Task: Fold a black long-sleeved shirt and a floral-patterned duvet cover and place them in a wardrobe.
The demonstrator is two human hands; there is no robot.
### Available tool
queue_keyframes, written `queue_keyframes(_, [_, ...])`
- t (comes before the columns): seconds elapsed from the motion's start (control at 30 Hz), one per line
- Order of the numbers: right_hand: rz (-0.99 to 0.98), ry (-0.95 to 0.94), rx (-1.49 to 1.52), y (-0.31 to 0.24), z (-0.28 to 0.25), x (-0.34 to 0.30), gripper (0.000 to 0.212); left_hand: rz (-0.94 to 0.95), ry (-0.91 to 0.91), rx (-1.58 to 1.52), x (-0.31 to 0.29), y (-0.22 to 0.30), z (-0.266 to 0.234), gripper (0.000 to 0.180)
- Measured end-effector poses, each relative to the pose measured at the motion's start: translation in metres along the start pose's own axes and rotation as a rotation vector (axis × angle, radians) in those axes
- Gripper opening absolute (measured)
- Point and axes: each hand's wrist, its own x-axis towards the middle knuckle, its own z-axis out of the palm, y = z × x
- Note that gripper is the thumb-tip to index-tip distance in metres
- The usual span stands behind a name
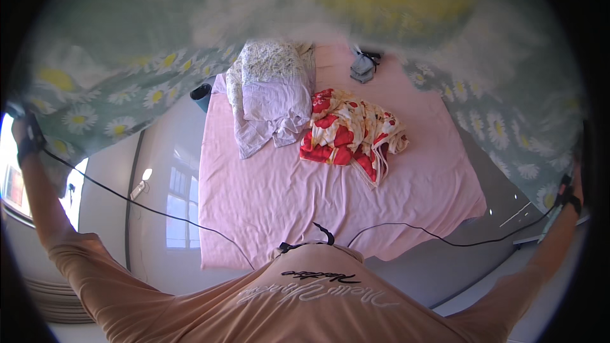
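Note:
A large green sheet with a daisy print (143, 98) is stretched wide in front of me and fills the upper part of the head view, blurred where it comes close. My left hand (20, 130), at the far left rim, holds one side of it up. At the far right rim, my right hand (576, 184) grips the other side. Both arms are spread wide, and the fingers are mostly cut off or dark at the picture's edge. Dark straps with cables sit around both wrists.
Below the sheet lies a bed with a pink cover (267, 197). On it are a folded pale floral cloth (273, 95), a crumpled red and cream cloth (352, 130) and a small grey item (363, 67). A dark bin (201, 95) stands left of the bed. Cables (146, 206) run to my waist.

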Motion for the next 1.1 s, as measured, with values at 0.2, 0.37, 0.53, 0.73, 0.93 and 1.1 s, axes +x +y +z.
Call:
queue_keyframes(0.2, [0.624,-0.011,0.702,0.134,0.069,-0.07,0.036,-0.196,-0.22,-0.509,-0.264,0.045,0.211,0.031])
queue_keyframes(0.37, [0.867,0.082,0.773,0.231,0.085,-0.188,0.043,-0.93,-0.381,-1.636,-0.447,0.119,0.256,0.048])
queue_keyframes(0.53, [1.184,0.233,0.762,0.258,0.151,-0.288,0.059,-1.098,-0.146,-1.365,-0.563,0.095,0.24,0.041])
queue_keyframes(0.73, [1.188,0.39,0.7,0.268,0.14,-0.337,0.062,-1.411,-0.314,-1.504,-0.727,0.118,0.209,0.036])
queue_keyframes(0.93, [1.174,0.385,0.593,0.243,0.17,-0.361,0.055,-0.752,-0.784,-0.057,-0.777,0.109,0.147,0.046])
queue_keyframes(1.1, [1.031,0.191,0.567,0.263,0.151,-0.34,0.047,-1.676,-0.751,-0.625,-0.816,0.157,0.134,0.026])
